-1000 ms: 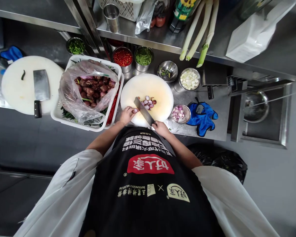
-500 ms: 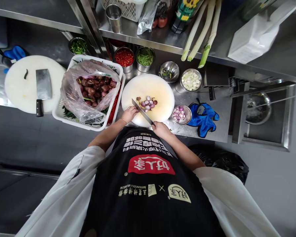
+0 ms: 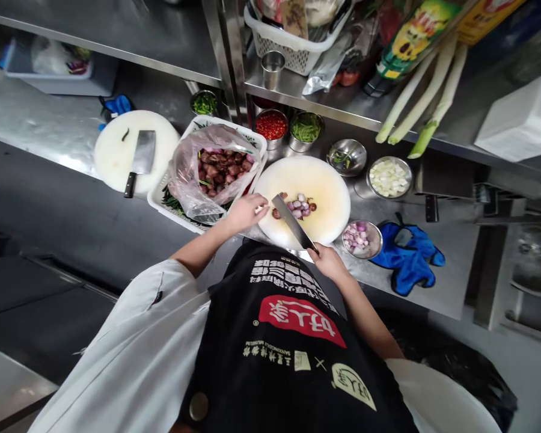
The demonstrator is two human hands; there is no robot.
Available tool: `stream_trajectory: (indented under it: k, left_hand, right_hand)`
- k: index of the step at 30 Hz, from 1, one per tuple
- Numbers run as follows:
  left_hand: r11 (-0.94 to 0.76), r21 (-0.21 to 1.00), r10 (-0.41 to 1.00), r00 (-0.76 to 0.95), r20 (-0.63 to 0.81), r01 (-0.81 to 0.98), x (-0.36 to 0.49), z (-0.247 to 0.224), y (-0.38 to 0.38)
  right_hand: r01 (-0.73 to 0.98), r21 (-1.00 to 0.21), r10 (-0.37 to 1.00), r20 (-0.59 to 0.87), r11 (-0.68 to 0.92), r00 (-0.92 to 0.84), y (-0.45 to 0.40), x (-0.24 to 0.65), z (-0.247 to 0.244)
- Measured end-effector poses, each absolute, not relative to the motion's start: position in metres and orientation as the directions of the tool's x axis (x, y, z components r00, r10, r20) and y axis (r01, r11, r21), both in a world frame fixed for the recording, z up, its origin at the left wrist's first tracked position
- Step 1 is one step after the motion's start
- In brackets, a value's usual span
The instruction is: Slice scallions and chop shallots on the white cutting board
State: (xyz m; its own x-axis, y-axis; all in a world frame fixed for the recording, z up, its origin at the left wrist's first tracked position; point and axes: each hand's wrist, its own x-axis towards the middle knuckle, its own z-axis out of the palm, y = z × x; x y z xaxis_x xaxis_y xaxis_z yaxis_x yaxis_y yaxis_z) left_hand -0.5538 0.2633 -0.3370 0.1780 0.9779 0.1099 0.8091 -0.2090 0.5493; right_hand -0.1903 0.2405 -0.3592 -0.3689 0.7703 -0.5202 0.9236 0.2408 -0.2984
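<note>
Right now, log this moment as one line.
left hand: near left edge of cutting board, grasp unclear | right hand: gripping knife over board | on board: shallots | right of board: steel bowl with shallot pieces

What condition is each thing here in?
Left fingers: partly curled, contents unclear
Knife: gripped by the right fingers, blade over the chopping board
Peeled onions: loosely heaped on that board
Plastic bag: open, holding unpeeled onions
Bowl: uncovered, holding chopped onion
Cleaver: lying flat on another board
Blue cloth: crumpled beside the bowl
</note>
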Motion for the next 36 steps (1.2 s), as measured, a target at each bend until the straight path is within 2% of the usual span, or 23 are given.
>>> stream_trajectory:
  k: [2,4,7,9,11,13,16,19,20,22,24,26,30,36]
  left_hand:
    - [-0.05,0.459,0.991,-0.014,0.136,0.887,-0.595,-0.304,0.27]
    - [0.133,0.336,0.983,-0.168,0.077,0.932,-0.634,-0.286,0.283]
    - [0.269,0.186,0.963,-0.26,-0.074,0.945,-0.675,-0.287,0.303]
    - [0.27,0.162,0.96,-0.253,-0.118,0.949,-0.687,-0.294,0.309]
    - [0.245,0.186,0.969,-0.237,-0.062,0.952,-0.688,-0.295,0.307]
    - [0.201,0.244,0.974,-0.221,0.057,0.949,-0.679,-0.288,0.296]
    - [0.038,0.368,0.978,-0.11,0.178,0.929,-0.639,-0.28,0.276]
    - [-0.202,0.472,0.979,0.168,0.115,0.858,-0.574,-0.3,0.267]
    - [-0.249,0.494,0.966,0.251,0.064,0.833,-0.552,-0.314,0.269]
    - [-0.248,0.509,0.949,0.313,-0.045,0.824,-0.513,-0.348,0.276]
    - [-0.192,0.503,0.947,0.294,-0.132,0.843,-0.487,-0.384,0.286]
    - [-0.143,0.514,0.956,0.252,-0.149,0.846,-0.475,-0.415,0.292]
    - [-0.151,0.588,0.97,0.235,-0.068,0.794,-0.474,-0.457,0.292]
    - [-0.273,0.642,0.954,0.288,0.085,0.716,-0.477,-0.481,0.291]
  right_hand:
    - [0.896,-0.329,0.735,-0.519,0.299,-0.436,0.241,-0.188,-0.36]
    - [0.887,-0.334,0.711,-0.535,0.319,-0.457,0.243,-0.191,-0.362]
    - [0.901,-0.329,0.707,-0.563,0.283,-0.427,0.247,-0.196,-0.37]
    - [0.911,-0.332,0.723,-0.563,0.245,-0.4,0.249,-0.196,-0.376]
    - [0.917,-0.343,0.753,-0.544,0.204,-0.371,0.252,-0.194,-0.381]
    - [0.922,-0.353,0.786,-0.519,0.16,-0.335,0.254,-0.192,-0.387]
    - [0.926,-0.364,0.815,-0.502,0.103,-0.289,0.256,-0.193,-0.392]
    - [0.915,-0.402,0.805,-0.532,0.034,-0.264,0.255,-0.197,-0.395]
    - [0.91,-0.415,0.796,-0.548,0.009,-0.258,0.254,-0.199,-0.396]
    - [0.903,-0.429,0.783,-0.571,-0.027,-0.248,0.252,-0.203,-0.395]
    - [0.905,-0.424,0.78,-0.578,-0.039,-0.237,0.25,-0.206,-0.391]
    - [0.914,-0.405,0.78,-0.583,-0.036,-0.227,0.248,-0.208,-0.386]
    - [0.943,-0.334,0.786,-0.582,0.005,-0.21,0.241,-0.214,-0.373]
    - [0.977,-0.202,0.806,-0.566,0.067,-0.172,0.233,-0.225,-0.355]
